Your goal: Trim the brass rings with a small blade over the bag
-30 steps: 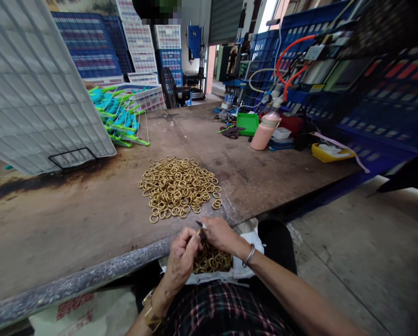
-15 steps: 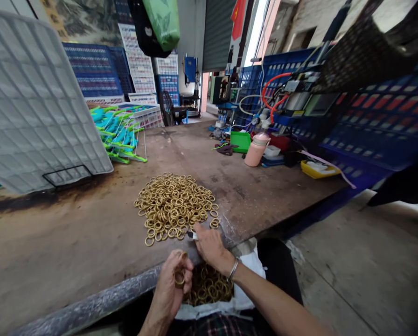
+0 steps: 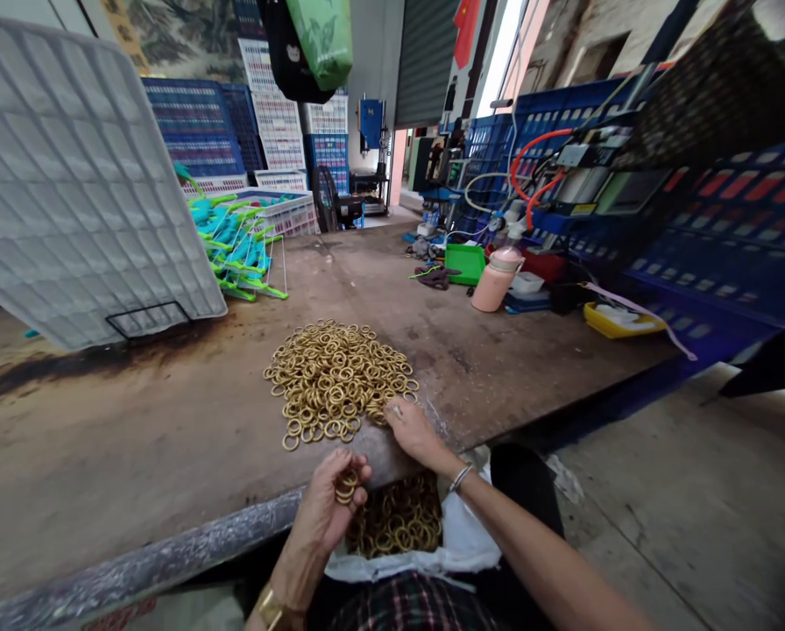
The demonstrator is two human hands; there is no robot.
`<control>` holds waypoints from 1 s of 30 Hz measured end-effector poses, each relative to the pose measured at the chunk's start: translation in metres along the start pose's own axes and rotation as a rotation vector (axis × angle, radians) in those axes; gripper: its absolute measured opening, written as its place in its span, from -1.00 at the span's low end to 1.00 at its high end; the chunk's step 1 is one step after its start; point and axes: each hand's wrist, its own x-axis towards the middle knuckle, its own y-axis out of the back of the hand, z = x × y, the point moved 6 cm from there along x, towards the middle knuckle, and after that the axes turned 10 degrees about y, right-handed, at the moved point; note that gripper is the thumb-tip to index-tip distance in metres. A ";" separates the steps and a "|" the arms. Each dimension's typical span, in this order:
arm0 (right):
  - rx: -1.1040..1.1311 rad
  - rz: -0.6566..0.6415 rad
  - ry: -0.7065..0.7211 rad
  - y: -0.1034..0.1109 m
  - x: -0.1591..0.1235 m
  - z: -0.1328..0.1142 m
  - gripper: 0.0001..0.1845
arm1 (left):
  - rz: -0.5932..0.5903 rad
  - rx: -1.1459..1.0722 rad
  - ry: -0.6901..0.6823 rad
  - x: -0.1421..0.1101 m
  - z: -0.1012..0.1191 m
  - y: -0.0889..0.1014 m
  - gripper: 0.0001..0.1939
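A heap of brass-coloured rings [image 3: 340, 377] lies on the worktable [image 3: 188, 447]. My left hand [image 3: 333, 499], palm up near the table's front edge, has its fingers curled round a few brass rings [image 3: 346, 485]. At the right side of the heap is my right hand [image 3: 415, 434], its fingers bent and pressed together against the rings. A small pale piece shows at its fingertips; what it is cannot be made out. Below the table edge, a white sack [image 3: 462, 535] on my lap holds many more rings [image 3: 399, 517].
A tilted white plastic crate [image 3: 90, 193] stands at left, beside green and blue hangers [image 3: 241, 254]. Along the right are a pink bottle [image 3: 496, 280], a green tray [image 3: 464, 263], a yellow tray [image 3: 619, 322] and a machine with orange hoses [image 3: 580, 175]. Stacked crates [image 3: 192, 127] stand behind.
My right hand has moved from the heap's front to its right side. The black-tipped, white piece at its fingers no longer shows clearly. My left hand has turned, showing its rings more. The view has shifted slightly.
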 end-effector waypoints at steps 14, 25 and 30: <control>0.447 0.081 0.025 0.016 -0.007 -0.010 -0.74 | 0.062 0.494 -0.251 0.030 0.016 -0.032 -0.64; 0.420 -0.045 0.075 0.009 -0.014 -0.030 -0.74 | 0.136 0.721 -0.444 0.012 0.024 -0.032 -0.69; 0.409 -0.085 0.067 0.005 -0.017 -0.035 -0.75 | 0.014 0.586 -0.235 0.009 0.013 -0.030 -0.71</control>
